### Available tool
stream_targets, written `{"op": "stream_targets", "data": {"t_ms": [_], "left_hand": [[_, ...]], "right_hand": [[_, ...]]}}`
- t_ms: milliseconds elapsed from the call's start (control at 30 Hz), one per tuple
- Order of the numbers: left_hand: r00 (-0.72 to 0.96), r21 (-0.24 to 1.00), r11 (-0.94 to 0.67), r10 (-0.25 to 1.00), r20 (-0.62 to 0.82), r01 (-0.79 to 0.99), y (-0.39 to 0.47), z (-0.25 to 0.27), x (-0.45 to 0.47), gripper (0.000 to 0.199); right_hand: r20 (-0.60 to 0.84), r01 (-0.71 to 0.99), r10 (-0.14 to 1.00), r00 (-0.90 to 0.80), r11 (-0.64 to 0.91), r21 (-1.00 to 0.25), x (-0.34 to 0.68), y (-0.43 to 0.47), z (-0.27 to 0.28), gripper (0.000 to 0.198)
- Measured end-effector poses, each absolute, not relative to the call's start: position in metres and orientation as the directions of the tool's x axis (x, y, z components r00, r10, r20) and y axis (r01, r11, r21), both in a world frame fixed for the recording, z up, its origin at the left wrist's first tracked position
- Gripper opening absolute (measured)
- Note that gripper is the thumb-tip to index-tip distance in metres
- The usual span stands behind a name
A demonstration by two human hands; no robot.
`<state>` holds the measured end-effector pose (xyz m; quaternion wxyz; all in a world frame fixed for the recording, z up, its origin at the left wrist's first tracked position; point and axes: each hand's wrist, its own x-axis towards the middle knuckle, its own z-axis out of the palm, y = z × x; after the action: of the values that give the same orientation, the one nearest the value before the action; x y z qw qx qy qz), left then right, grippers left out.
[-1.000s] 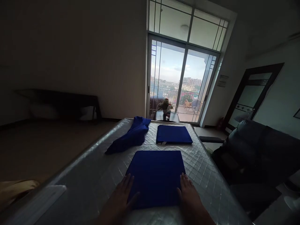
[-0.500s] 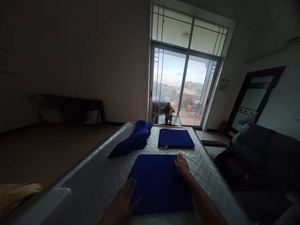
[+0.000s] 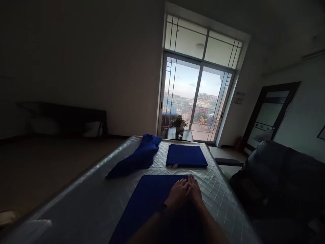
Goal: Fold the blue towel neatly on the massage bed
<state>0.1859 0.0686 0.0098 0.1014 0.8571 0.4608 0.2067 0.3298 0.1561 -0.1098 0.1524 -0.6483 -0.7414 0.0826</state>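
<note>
Both hands lie flat, palms down, on the far right corner of the near blue cloth [image 3: 149,203], which is spread on the quilted mattress [image 3: 220,193] directly in front of the person. The left hand [image 3: 177,194] and the right hand [image 3: 194,190] touch each other side by side; on each, the fingers are extended and pressed together, and nothing is pinched or gripped. Whether the fingertips overhang the far edge of the cloth cannot be determined in the low light. Beyond the hands, a second blue cloth [image 3: 186,156] lies folded into a flat rectangle, apart from the near one. To its left, a third blue cloth [image 3: 137,157] lies crumpled and unfolded, reaching toward the left edge of the mattress. Past the far end of the mattress, a small dark table [image 3: 188,135] carries a pot holding a flowering plant [image 3: 178,121], in front of the sliding glass door [image 3: 196,98]. A dark sofa [image 3: 279,176] stands to the right.
</note>
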Motion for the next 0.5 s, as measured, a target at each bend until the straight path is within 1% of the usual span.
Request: {"op": "stream_targets", "data": {"t_ms": [133, 267, 367, 500], "left_hand": [[0.445, 0.368, -0.516, 0.856, 0.263, 0.774, 0.086, 0.001, 0.191, 0.073], [0.404, 0.358, -0.455, 0.890, 0.209, 0.816, 0.089, -0.002, 0.151, 0.071], [0.308, 0.334, -0.348, 0.936, 0.168, 0.876, 0.087, 0.000, 0.113, 0.067], [0.119, 0.293, -0.144, 0.988, 0.101, 0.945, 0.081, 0.009, 0.067, 0.065]], "right_hand": [[0.143, 0.927, 0.984, -0.107, 0.151, -0.342, 0.330, 0.156, -0.109, 0.060], [0.140, 0.924, 0.989, -0.051, 0.100, -0.368, 0.325, 0.151, -0.101, 0.059], [0.136, 0.919, 0.990, -0.028, 0.079, -0.387, 0.322, 0.146, -0.093, 0.057], [0.155, 0.913, 0.987, -0.040, 0.099, -0.396, 0.320, 0.136, -0.080, 0.055]]}}
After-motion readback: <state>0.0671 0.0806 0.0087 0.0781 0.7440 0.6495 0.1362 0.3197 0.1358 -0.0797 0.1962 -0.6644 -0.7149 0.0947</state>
